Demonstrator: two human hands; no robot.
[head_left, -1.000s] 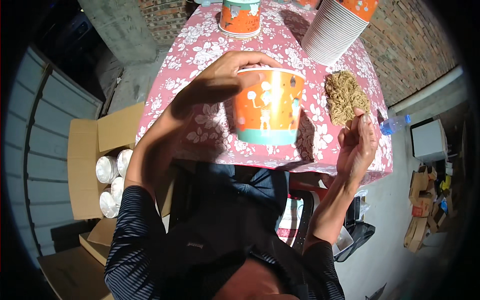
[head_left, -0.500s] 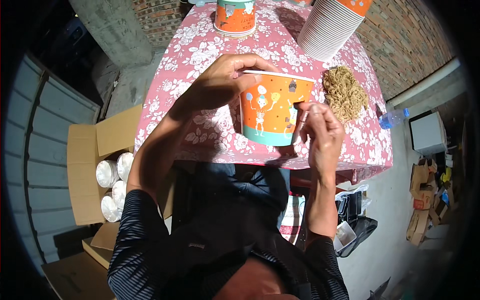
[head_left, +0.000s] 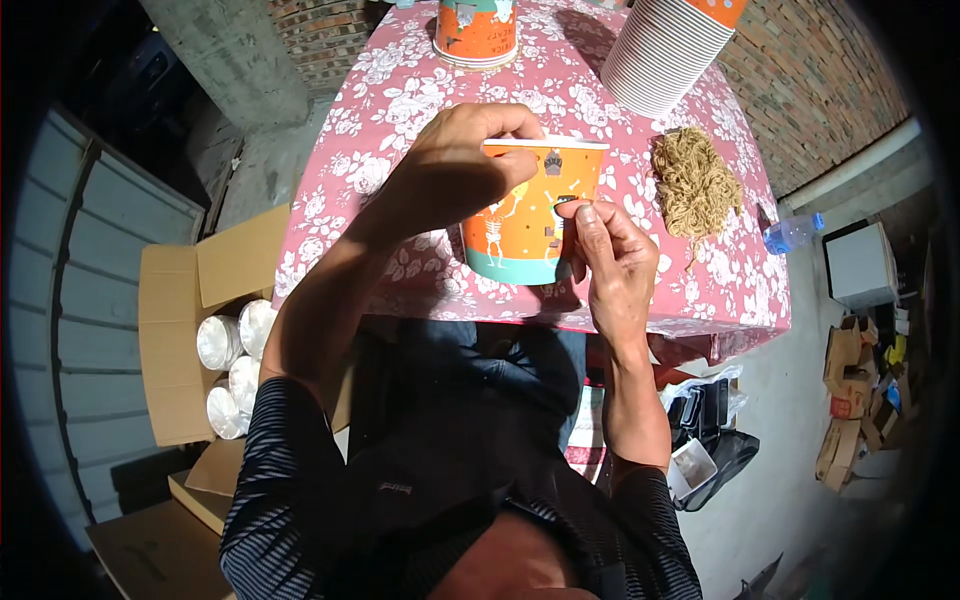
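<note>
My left hand [head_left: 465,160] gripped the orange paper bucket [head_left: 526,238] at its white rim, thumb outside, fingers hooked over. The bucket was near the front edge of the pink floral tablecloth [head_left: 390,110]. My right hand [head_left: 618,265] was at its right side, thumb and forefinger drawn together; I couldn't tell whether they pinched anything. Beyond that hand lay a tangled tan cord bundle [head_left: 695,185], near a bucket stack [head_left: 665,62].

Tbl [head_left: 560,80] v. bright, L hand [head_left: 460,150] partly shadowed, edges bent w/ blk corners.
</note>
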